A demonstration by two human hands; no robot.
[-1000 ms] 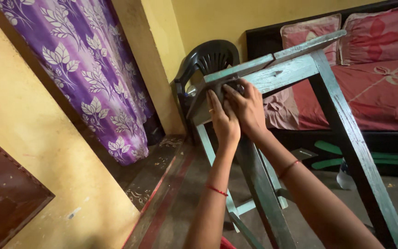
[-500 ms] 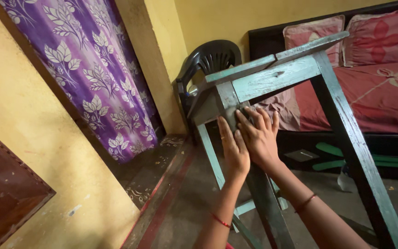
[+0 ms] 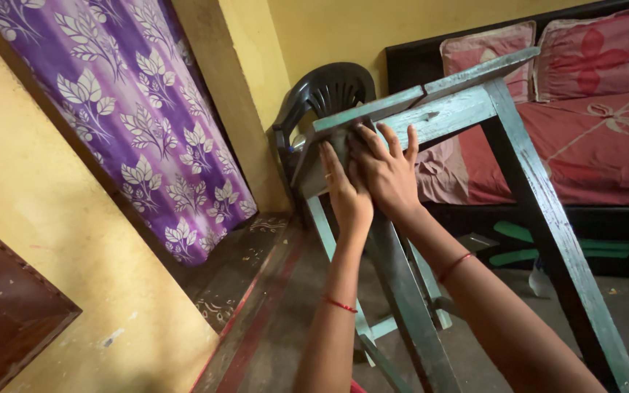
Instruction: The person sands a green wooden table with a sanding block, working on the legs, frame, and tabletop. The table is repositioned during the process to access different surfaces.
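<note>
A worn green wooden table (image 3: 453, 113) stands tilted in front of me. Both my hands lie flat against the top of its near leg (image 3: 402, 291), just under the corner of the tabletop. My left hand (image 3: 345, 193) and my right hand (image 3: 386, 171) sit side by side, fingers pointing up. They press a small grey sheet (image 3: 340, 142) against the wood; the fingers hide most of it. Red thread bands circle both wrists.
A dark plastic chair (image 3: 329, 91) stands behind the table, against the yellow wall. A purple leaf-print curtain (image 3: 132, 124) hangs at the left above a patterned sill (image 3: 242, 276). A red-covered bed (image 3: 606, 145) with two pillows fills the right. A brown panel (image 3: 1, 313) is at lower left.
My hands slid down the leg and have come back up to its top corner. The table has hardly moved.
</note>
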